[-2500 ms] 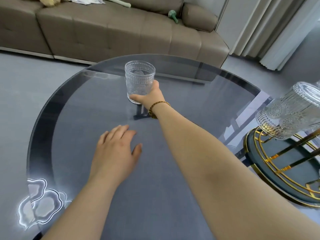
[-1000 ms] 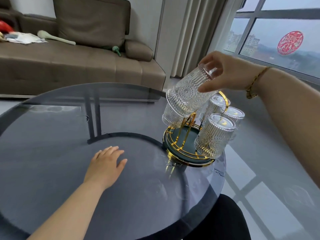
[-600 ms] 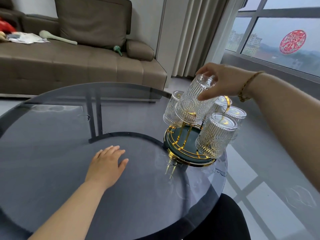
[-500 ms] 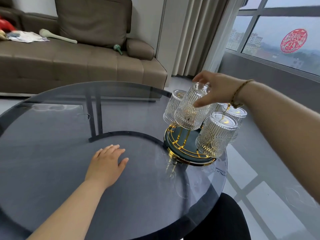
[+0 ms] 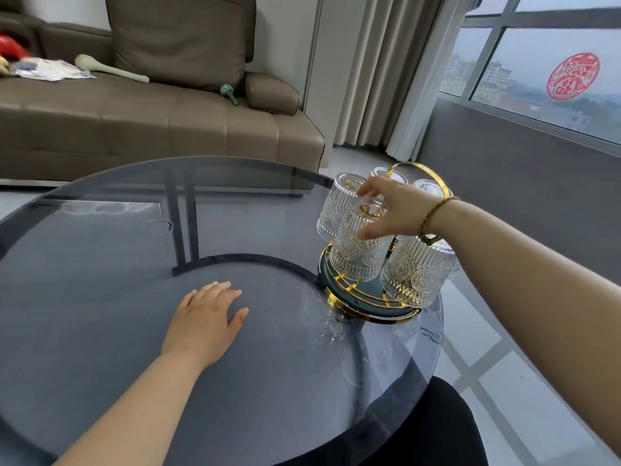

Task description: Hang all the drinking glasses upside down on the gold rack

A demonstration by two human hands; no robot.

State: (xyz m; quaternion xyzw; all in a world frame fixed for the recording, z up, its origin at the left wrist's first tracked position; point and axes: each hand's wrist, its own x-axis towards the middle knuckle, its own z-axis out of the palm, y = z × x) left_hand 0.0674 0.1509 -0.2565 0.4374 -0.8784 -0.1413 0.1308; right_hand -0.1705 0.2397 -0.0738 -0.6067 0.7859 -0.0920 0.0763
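Note:
The gold rack (image 5: 366,306) with a dark round base stands at the right edge of the glass table (image 5: 134,331). Several ribbed drinking glasses hang upside down on it. My right hand (image 5: 391,210) grips the base of the front-left glass (image 5: 358,253), which sits upside down and nearly upright on a rack prong. Another inverted glass (image 5: 415,274) hangs to its right, one more (image 5: 336,210) behind it. My left hand (image 5: 205,319) lies flat on the tabletop, fingers spread, holding nothing.
A brown sofa (image 5: 151,122) with loose items on it stands behind the table. Curtains (image 5: 386,72) and a window (image 5: 554,62) are at the right. The rack's gold loop handle (image 5: 418,169) rises above the glasses. My dark-clothed knee (image 5: 437,428) shows below the table edge.
My right hand carried a glass from the table's far side to the rack, turned it over and lowered it onto a prong. The left hand stayed flat on the table.

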